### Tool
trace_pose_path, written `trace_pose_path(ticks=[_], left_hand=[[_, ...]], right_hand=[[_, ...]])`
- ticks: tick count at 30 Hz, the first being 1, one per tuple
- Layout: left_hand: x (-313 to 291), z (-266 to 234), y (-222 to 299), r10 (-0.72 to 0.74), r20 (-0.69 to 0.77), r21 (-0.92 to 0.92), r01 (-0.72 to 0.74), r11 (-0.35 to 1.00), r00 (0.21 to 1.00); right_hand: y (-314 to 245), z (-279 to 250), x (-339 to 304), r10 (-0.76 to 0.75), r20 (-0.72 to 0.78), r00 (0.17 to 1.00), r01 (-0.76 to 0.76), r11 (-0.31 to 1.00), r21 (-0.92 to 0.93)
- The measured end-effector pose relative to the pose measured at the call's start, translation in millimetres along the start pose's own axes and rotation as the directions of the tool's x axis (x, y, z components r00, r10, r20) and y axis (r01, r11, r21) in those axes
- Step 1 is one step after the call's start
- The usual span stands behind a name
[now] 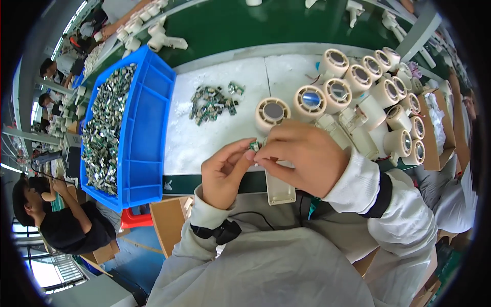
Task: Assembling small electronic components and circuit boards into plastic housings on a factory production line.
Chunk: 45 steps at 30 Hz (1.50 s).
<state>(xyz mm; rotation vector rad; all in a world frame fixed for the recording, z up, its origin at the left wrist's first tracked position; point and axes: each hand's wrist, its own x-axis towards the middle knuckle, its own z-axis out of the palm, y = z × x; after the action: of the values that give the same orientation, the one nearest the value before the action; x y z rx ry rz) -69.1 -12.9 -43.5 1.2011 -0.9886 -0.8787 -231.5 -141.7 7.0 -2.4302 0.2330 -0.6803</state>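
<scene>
My left hand (223, 169) pinches a small green circuit board (253, 146) between thumb and fingers. Close against it, my right hand (307, 156) has its fingertips pressed together; what they grip is too small to make out. Below the right hand, a cream plastic housing (281, 190) juts past the table's near edge, partly covered by the hand. Just beyond my hands stands a round cream motor-like unit (272, 111) with a dark centre. A loose heap of small circuit boards (209, 104) lies on the white work surface (240, 69), farther off to the left.
At left, a blue bin (146, 123) is filled with small circuit boards. Several round cream units (337, 95) crowd the right side beside open cream shells (353, 128). A cardboard box (439, 130) stands at far right. Across the green belt (230, 25) lie white dryer-shaped housings (166, 41). Other people sit at left.
</scene>
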Motion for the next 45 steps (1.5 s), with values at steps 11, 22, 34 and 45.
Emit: trace_pose_path(ticks=[11,22,34,45], left_hand=[[2,-12,-3,-0.137,0.069,-0.015,0.138,0.990,0.988],[1,-6,-2,-0.121,0.012,-0.040,0.122,0.992,0.993],[0,-1,-4,-0.074,-0.065,-0.069,0.070,0.995,0.995],[-10,14,-12,0.128,-0.130,0.120,-0.113,0.986,0.983]], right_hand=[[0,2,-5,-0.147,0.062,0.987,0.148,0.989,-0.002],[-10,-7,-1,0.257,0.038,0.966,-0.259,0.964,0.062],[-2,-2,1,0.178,-0.026,0.984,-0.176,0.983,0.059],[-1,12,-4,0.132,-0.154,0.979,-0.134,0.991,-0.003]])
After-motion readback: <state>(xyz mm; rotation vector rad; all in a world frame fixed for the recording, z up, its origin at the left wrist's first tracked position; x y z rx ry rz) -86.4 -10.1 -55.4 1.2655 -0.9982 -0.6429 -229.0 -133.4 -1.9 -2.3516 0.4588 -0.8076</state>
